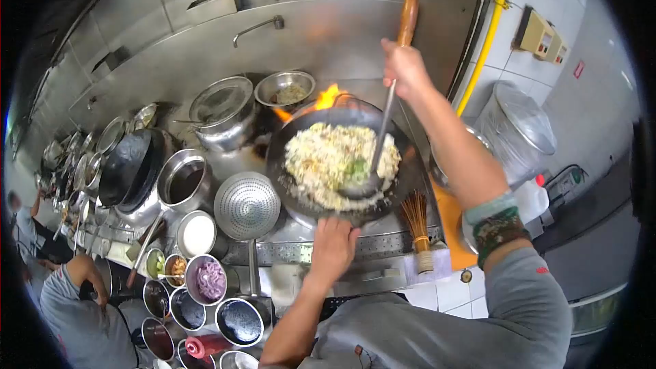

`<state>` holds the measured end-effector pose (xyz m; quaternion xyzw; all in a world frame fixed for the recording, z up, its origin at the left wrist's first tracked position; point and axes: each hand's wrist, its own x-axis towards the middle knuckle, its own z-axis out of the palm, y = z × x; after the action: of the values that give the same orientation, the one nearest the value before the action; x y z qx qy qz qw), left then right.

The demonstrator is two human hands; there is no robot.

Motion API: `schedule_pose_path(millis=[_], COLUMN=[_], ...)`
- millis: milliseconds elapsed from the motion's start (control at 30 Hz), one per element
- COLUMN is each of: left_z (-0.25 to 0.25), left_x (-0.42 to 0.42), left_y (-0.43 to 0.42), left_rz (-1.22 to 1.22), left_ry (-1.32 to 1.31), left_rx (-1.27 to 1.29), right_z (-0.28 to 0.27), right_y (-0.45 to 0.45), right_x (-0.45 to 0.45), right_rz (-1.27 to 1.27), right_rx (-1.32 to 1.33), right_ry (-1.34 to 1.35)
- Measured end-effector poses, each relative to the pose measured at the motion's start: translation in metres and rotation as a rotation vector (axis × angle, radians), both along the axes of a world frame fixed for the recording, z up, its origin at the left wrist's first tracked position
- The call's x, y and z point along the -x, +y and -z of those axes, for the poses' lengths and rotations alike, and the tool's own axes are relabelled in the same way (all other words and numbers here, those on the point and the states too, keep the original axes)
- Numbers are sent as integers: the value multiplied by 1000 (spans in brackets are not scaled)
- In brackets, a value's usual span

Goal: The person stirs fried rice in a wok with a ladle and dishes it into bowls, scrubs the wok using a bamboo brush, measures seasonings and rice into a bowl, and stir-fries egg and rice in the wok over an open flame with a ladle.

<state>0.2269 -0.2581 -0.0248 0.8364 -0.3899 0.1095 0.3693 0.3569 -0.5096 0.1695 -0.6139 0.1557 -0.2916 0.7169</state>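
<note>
A black wok [279, 164] holds fried rice [321, 154] with a small green heap near its right side. Flames rise behind the wok's far rim. My right hand [404, 68] is wrapped round the long handle of a metal ladle [372, 181], just below its wooden grip [408, 19]. The ladle's bowl rests in the rice beside the green pieces. At the wok's near edge is my left hand [333, 246], its fingers closed at the rim; whatever lies under them is hidden.
A perforated strainer [247, 205], lidded pot [222, 106] and metal bowl [285, 89] stand left of the wok. Seasoning bowls, one with purple onion [210, 280], are at lower left. A bamboo brush [420, 232] lies right. Another person [82, 314] works at far left.
</note>
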Motion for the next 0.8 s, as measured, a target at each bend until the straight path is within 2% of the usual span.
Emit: schedule_pose_path(millis=[67,100,167,200,300,333,367,433,467,500,633,700,767,800], left_z=[-34,-28,0,15,55,61,51,29,10,10,51,54,53,53], left_x=[23,20,5,6,33,47,56,36,19,1,-38,-41,-41,-41], left_y=[5,0,-8,-6,20,34,42,31,22,14,-6,-9,-11,-11], left_rz=[-37,-25,-52,-90,-95,-78,-23,-92,-104,-94,-82,-79,-98,-91], left_ry=[40,62,16,27,29,63,59,-96,-2,-18,-58,-47,-19,-4], left_rx=[13,6,39,-31,-128,-153,-53,-109,-73,-79,-48,-67,-92,-80], right_z=[-5,0,16,28,43,44,45,53,52,42,-6,-16,-5,19], right_y=[-1,1,18,26,37,38,37,40,36,32,29,18,10,13], right_x=[19,21,24,25,56,64,71,75,71,67,70,70,65,50], right_rz=[-77,-114,34,89,89,101,106,83,78,68,10,-54,-88,34], right_rx=[-87,-92,44,74,91,92,65,24,-8,-23,-9,5,49,72], right_ry=[29,9,-44,-43,-287,-288,-332,-335,-303,-297,-222,-333,-391,-290])
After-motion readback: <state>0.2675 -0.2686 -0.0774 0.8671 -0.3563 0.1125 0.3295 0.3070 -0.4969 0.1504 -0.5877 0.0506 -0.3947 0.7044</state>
